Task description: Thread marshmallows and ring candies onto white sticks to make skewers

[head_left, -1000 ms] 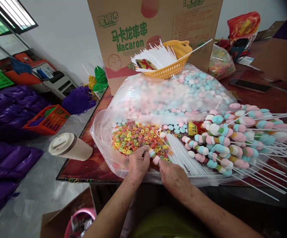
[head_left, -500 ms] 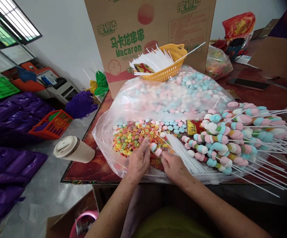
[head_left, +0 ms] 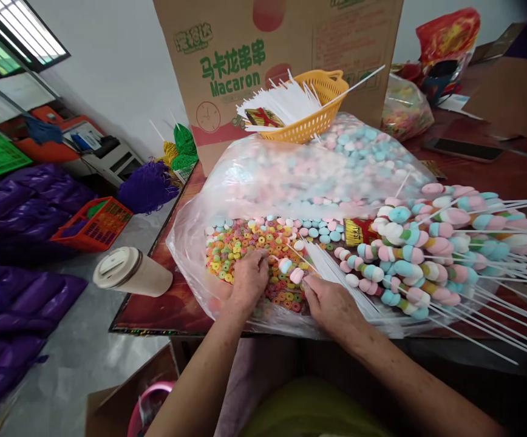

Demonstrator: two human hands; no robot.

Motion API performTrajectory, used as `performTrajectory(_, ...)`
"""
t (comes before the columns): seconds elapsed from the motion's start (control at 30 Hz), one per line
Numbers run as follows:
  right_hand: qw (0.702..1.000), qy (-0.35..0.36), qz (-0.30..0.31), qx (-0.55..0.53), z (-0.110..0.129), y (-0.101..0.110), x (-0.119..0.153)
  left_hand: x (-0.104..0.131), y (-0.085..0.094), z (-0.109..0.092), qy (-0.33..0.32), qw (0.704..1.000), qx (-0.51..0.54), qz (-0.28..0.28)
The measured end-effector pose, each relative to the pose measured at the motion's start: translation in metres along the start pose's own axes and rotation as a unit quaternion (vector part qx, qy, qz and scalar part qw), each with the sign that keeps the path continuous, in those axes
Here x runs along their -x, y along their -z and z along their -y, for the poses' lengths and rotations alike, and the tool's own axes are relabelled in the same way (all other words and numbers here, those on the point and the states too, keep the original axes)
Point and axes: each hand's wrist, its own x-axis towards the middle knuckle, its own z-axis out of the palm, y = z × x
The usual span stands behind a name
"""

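My right hand (head_left: 331,303) pinches a white stick carrying pink, blue and white candies (head_left: 291,271), its tip pointing up and left. My left hand (head_left: 249,279) is over the small colourful rings (head_left: 231,249), its fingers pressed together near the stick's tip; whether they hold a ring is hidden. Loose white sticks (head_left: 336,273) lie just beyond my right hand. Many filled skewers (head_left: 409,267) are piled at the right. Behind the rings, pink, blue and white candies (head_left: 363,145) lie in a clear plastic bag (head_left: 190,237).
A yellow basket (head_left: 311,127) of white sticks rests on the bag before a large cardboard box (head_left: 236,73). A lidded cup (head_left: 133,271) stands by the table's left edge. A phone (head_left: 464,149) lies at the back right.
My left hand has moved left, off the candies on the stick and onto the rings. My right hand has shifted slightly right with the stick.
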Motion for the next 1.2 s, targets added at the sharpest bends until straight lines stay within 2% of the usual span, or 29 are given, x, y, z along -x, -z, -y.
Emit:
performTrajectory(0.13, 0.999, -0.034, 0.023, 0.011, -0.003, 0.004, 0.003, -0.006, -0.002, -0.006, -0.010, 0.997, -0.075, 0.035)
performTrajectory(0.33, 0.999, -0.010, 0.040, 0.023, -0.004, 0.001, 0.009, -0.004, -0.002, -0.011, -0.007, 0.993, -0.101, 0.064)
performTrajectory(0.4, 0.999, -0.005, 0.036, 0.017, -0.004, -0.001, 0.008, -0.003, 0.000, -0.010, -0.002, 0.996, -0.066, 0.064)
performTrajectory(0.47, 1.000, -0.007, 0.028, 0.010, -0.005, -0.001, 0.009, -0.004, 0.003, -0.009, 0.031, 0.997, 0.050, 0.054)
performTrajectory(0.5, 1.000, -0.005, 0.024, 0.005, -0.006, -0.001, 0.009, -0.003, 0.005, -0.008, 0.065, 0.987, 0.138, 0.053)
performTrajectory(0.53, 1.000, 0.001, 0.020, -0.002, -0.007, -0.001, 0.010, -0.003, 0.008, -0.008, 0.109, 0.964, 0.234, 0.060)
performTrajectory(0.63, 0.999, 0.033, 0.004, -0.017, -0.006, 0.000, 0.014, 0.003, 0.015, -0.009, 0.229, 0.853, 0.458, 0.099)
performTrajectory(0.7, 0.999, 0.038, -0.004, -0.010, -0.004, 0.001, 0.015, 0.007, 0.018, -0.010, 0.258, 0.793, 0.540, 0.115)
performTrajectory(0.83, 0.998, 0.058, -0.005, -0.009, 0.000, 0.004, 0.017, 0.010, 0.020, -0.006, 0.258, 0.722, 0.627, 0.138)
performTrajectory(0.97, 0.997, 0.080, 0.002, 0.008, 0.002, 0.010, 0.023, 0.010, 0.020, -0.003, 0.260, 0.673, 0.674, 0.157)
performTrajectory(1.03, 0.996, 0.082, 0.007, 0.018, 0.003, 0.014, 0.026, 0.010, 0.021, -0.003, 0.261, 0.660, 0.684, 0.168)
performTrajectory(1.1, 0.997, 0.075, 0.019, 0.028, 0.005, 0.018, 0.028, 0.010, 0.023, -0.003, 0.267, 0.665, 0.672, 0.184)
performTrajectory(1.2, 0.994, 0.061, 0.065, 0.055, 0.012, 0.023, 0.030, 0.010, 0.027, -0.004, 0.270, 0.697, 0.628, 0.218)
